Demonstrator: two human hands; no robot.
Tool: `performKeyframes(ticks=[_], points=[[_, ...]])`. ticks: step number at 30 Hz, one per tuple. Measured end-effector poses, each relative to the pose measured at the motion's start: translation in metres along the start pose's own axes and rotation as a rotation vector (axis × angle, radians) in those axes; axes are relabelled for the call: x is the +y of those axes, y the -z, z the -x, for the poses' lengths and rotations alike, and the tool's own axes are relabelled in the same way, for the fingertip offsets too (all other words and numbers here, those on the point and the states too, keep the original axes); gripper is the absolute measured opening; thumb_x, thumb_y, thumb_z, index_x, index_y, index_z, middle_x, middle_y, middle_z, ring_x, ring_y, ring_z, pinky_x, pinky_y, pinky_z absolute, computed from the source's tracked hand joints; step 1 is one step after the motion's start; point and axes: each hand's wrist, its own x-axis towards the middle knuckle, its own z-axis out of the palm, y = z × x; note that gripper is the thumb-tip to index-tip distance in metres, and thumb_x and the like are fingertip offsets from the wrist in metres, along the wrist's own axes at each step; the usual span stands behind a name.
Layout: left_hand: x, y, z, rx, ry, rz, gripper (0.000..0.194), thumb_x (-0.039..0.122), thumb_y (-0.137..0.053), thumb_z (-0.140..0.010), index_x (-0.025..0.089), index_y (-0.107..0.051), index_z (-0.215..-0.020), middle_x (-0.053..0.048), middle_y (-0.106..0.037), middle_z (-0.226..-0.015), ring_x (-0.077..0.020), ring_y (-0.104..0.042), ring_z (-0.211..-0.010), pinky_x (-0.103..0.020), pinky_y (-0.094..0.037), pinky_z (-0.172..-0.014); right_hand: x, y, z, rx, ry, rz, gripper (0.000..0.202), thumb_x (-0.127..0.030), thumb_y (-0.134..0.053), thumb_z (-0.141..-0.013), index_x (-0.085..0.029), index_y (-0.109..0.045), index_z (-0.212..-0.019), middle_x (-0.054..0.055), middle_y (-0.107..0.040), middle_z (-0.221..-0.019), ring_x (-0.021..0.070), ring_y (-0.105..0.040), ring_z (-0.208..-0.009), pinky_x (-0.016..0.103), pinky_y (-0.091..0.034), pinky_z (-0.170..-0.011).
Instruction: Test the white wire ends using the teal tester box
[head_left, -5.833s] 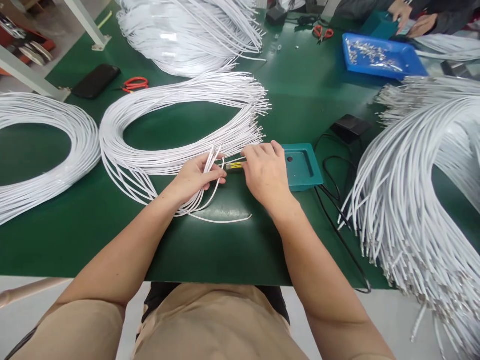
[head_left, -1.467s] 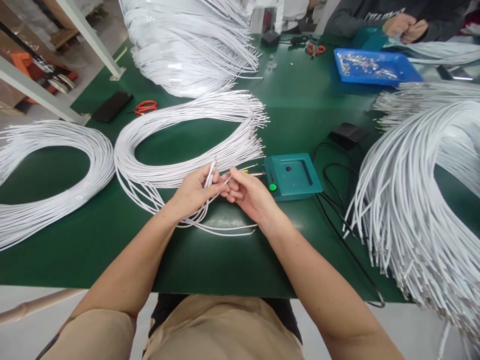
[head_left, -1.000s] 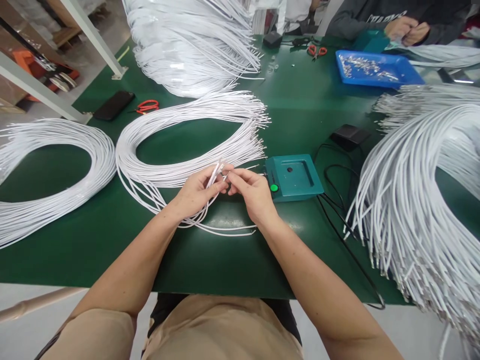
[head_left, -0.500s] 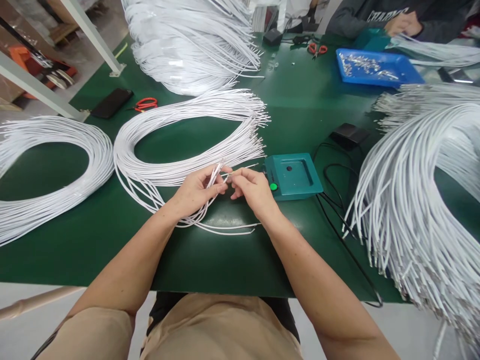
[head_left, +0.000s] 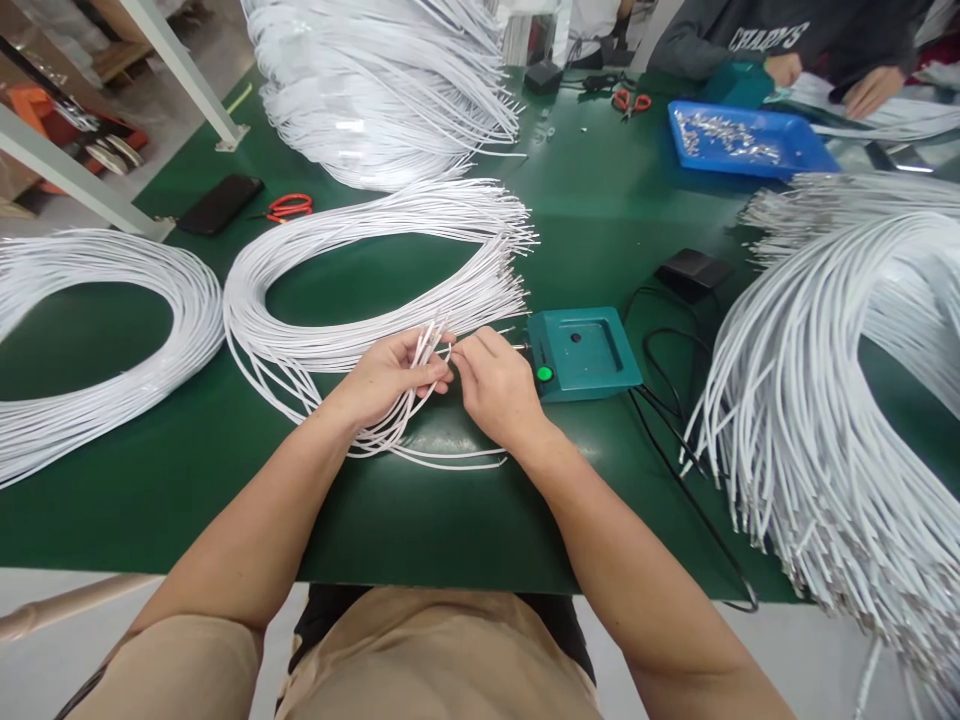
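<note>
My left hand (head_left: 394, 375) is closed round several white cables (head_left: 409, 405), whose ends stick up past the thumb and fingers. My right hand (head_left: 499, 385) pinches the tip of one white cable just to the right of them; the fingers hide most of that tip. Behind both hands lies a looped bundle of white cables (head_left: 300, 345), its ends pointing right. Close to my right hand stands a small teal machine (head_left: 589, 375) with a green button and a short metal shaft facing left. A few loose cable ends (head_left: 465, 461) rest on the table below the hands.
More white cable coils lie left (head_left: 142, 380), at the back (head_left: 375, 90) and right (head_left: 810, 380). Red-handled snips (head_left: 289, 207), a black phone (head_left: 221, 204), a black box (head_left: 694, 272) and a blue tray (head_left: 802, 160) of small metal parts sit around. A co-worker's hands (head_left: 874, 92) are beyond.
My right hand has turned and its fingers have closed in on a cable tip nearer my left hand. The co-worker's hands have moved apart.
</note>
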Motion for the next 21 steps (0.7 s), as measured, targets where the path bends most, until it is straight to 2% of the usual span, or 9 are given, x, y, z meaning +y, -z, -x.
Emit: performKeyframes(ticks=[2, 4, 6, 8, 10, 13, 17, 21], points=[[-0.003, -0.001, -0.003, 0.013, 0.011, 0.046, 0.048, 0.029, -0.082, -0.063, 0.015, -0.064, -0.105, 0.0, -0.063, -0.067, -0.0138, -0.063, -0.061, -0.021, -0.04, -0.049, 0.002, 0.002, 0.0, -0.035, 0.116, 0.229, 0.032, -0.019, -0.034, -0.097, -0.016, -0.063, -0.082, 0.009, -0.061, -0.085, 0.0201, -0.052, -0.081, 0.033, -0.038, -0.077], [-0.008, -0.001, -0.007, 0.028, -0.002, 0.036, 0.049, 0.03, -0.081, -0.063, 0.015, -0.063, -0.106, -0.001, -0.065, -0.069, -0.0143, -0.064, -0.062, -0.021, -0.04, -0.049, 0.005, 0.007, -0.002, -0.046, 0.157, 0.375, 0.028, -0.02, -0.037, -0.097, -0.016, -0.064, -0.093, 0.01, -0.064, -0.092, 0.023, -0.052, -0.09, 0.037, -0.037, -0.088], [-0.013, -0.002, -0.01, 0.051, -0.018, -0.009, 0.051, 0.031, -0.081, -0.064, 0.014, -0.061, -0.109, -0.002, -0.066, -0.07, -0.0152, -0.065, -0.064, -0.021, -0.041, -0.05, 0.009, 0.012, -0.004, -0.044, 0.125, 0.468, 0.024, -0.018, -0.041, -0.095, -0.016, -0.063, -0.101, 0.011, -0.066, -0.098, 0.026, -0.051, -0.097, 0.044, -0.03, -0.101], [-0.017, -0.002, -0.012, 0.07, -0.027, -0.047, 0.052, 0.032, -0.08, -0.065, 0.014, -0.06, -0.109, -0.002, -0.067, -0.07, -0.0159, -0.066, -0.066, -0.02, -0.042, -0.05, 0.014, 0.017, -0.006, -0.089, 0.061, 0.516, 0.021, -0.015, -0.043, -0.092, -0.015, -0.064, -0.097, 0.012, -0.068, -0.095, 0.0265, -0.053, -0.095, 0.046, -0.025, -0.105], [-0.019, -0.003, -0.013, 0.072, -0.038, -0.064, 0.05, 0.031, -0.079, -0.066, 0.014, -0.059, -0.11, -0.002, -0.067, -0.071, -0.0159, -0.067, -0.066, -0.02, -0.043, -0.05, 0.019, 0.021, -0.008, -0.166, 0.04, 0.523, 0.02, -0.013, -0.044, -0.09, -0.014, -0.064, -0.089, 0.011, -0.069, -0.086, 0.0253, -0.054, -0.088, 0.045, -0.027, -0.104], [-0.022, -0.003, -0.014, 0.072, -0.052, -0.094, 0.045, 0.028, -0.076, -0.07, 0.014, -0.059, -0.109, -0.001, -0.066, -0.071, -0.0148, -0.067, -0.066, -0.019, -0.044, -0.05, 0.021, 0.025, -0.01, -0.23, 0.043, 0.509, 0.016, -0.011, -0.049, -0.087, -0.014, -0.064, -0.09, 0.011, -0.07, -0.087, 0.0246, -0.056, -0.088, 0.042, -0.029, -0.103], [-0.026, -0.002, -0.017, 0.081, -0.066, -0.135, 0.042, 0.026, -0.072, -0.072, 0.014, -0.058, -0.11, -0.001, -0.066, -0.072, -0.0152, -0.068, -0.068, -0.02, -0.046, -0.052, 0.02, 0.028, -0.012, -0.25, 0.05, 0.536, 0.021, -0.006, -0.047, -0.083, -0.013, -0.065, -0.09, 0.011, -0.071, -0.085, 0.0251, -0.055, -0.087, 0.039, -0.033, -0.097], [-0.032, -0.002, -0.021, 0.11, -0.081, -0.175, 0.044, 0.025, -0.07, -0.072, 0.015, -0.057, -0.112, 0.0, -0.066, -0.073, -0.0156, -0.068, -0.069, -0.02, -0.048, -0.054, 0.022, 0.025, -0.014, -0.217, 0.064, 0.56, 0.023, -0.005, -0.046, -0.082, -0.013, -0.066, -0.087, 0.012, -0.07, -0.081, 0.0253, -0.054, -0.085, 0.038, -0.035, -0.094]])
